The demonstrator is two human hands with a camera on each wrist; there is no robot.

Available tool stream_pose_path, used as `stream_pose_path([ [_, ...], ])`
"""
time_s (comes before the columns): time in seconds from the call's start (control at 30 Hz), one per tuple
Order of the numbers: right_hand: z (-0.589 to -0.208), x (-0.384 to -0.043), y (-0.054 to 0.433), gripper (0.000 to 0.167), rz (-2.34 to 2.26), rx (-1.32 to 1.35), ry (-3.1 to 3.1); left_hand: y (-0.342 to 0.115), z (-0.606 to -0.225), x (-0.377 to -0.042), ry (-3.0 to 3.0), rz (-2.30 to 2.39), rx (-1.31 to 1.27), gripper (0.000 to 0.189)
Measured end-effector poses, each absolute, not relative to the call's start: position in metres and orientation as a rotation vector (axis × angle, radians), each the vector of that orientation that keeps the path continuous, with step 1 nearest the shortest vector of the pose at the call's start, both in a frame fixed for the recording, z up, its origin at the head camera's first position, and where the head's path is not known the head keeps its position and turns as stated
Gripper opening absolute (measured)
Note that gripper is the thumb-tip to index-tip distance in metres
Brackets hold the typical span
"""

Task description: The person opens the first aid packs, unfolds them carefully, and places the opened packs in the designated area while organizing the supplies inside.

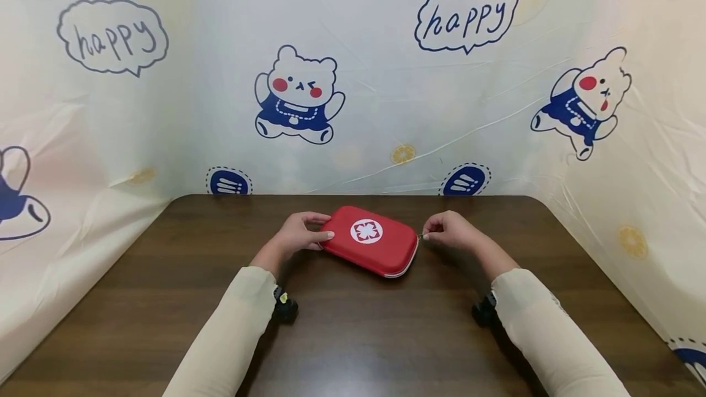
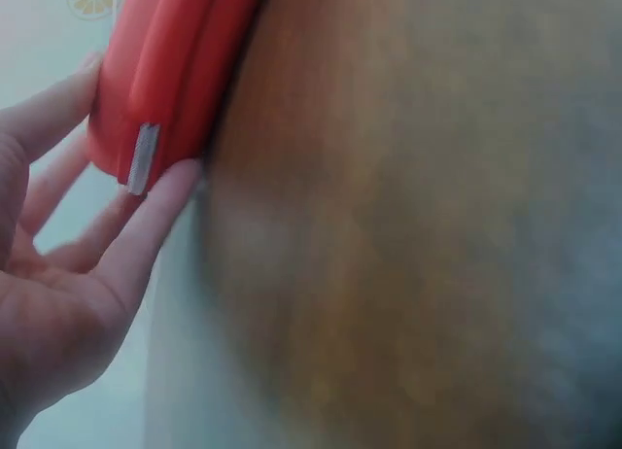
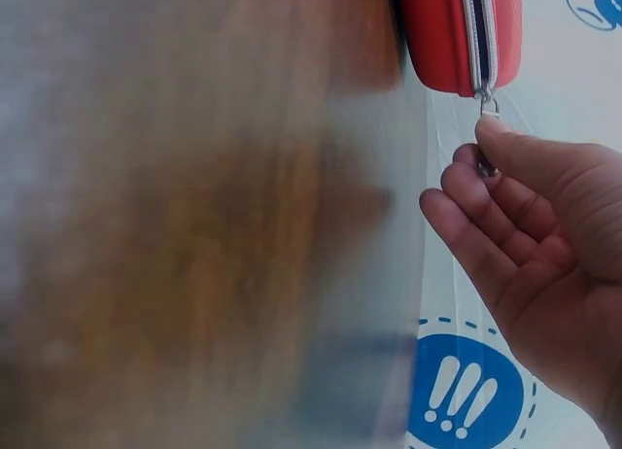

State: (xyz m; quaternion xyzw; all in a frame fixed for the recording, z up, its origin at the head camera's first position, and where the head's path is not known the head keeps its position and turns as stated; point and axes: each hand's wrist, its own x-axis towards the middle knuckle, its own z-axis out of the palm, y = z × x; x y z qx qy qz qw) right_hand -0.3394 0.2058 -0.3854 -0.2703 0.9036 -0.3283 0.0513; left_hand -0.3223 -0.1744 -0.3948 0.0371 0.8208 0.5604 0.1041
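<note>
A red zip case [image 1: 380, 247] with a white round emblem on its lid lies at a slant on the table. At its left end, my left hand [image 1: 298, 233] holds it, thumb on the lid and fingers along the lower side. The left wrist view shows a short silver end of the zip [image 2: 144, 159] between these fingers. At the opposite end, my right hand [image 1: 449, 230] pinches the zip's metal pull [image 3: 489, 109] between thumb and index finger. Two silver zip edges [image 3: 475, 41] with a dark strip between them run up from the slider.
The brown wooden table [image 1: 353, 348] has rounded far corners. A pale cloth [image 1: 375, 158] printed with bears and speech bubbles hangs behind it and at both sides. Dark wrist cameras sit under the left cuff [image 1: 285, 308] and the right cuff [image 1: 484, 310].
</note>
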Motion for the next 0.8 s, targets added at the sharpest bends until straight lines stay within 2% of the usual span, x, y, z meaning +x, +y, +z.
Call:
stream_pose_path([
  [0.33, -0.383, -0.322, 0.197, 0.004, -1.011, -0.889, 2.588, -0.168, -0.401, -0.321, 2.480, 1.861, -0.189, 0.042],
  [0.47, -0.381, -0.314, 0.187, 0.004, -0.987, -0.977, 2.563, -0.161, -0.402, -0.321, 2.508, 1.918, -0.195, 0.039],
  [0.8, -0.379, -0.300, 0.162, 0.004, -0.945, -1.070, 2.571, -0.143, -0.396, -0.313, 2.466, 1.720, 0.046, 0.075],
])
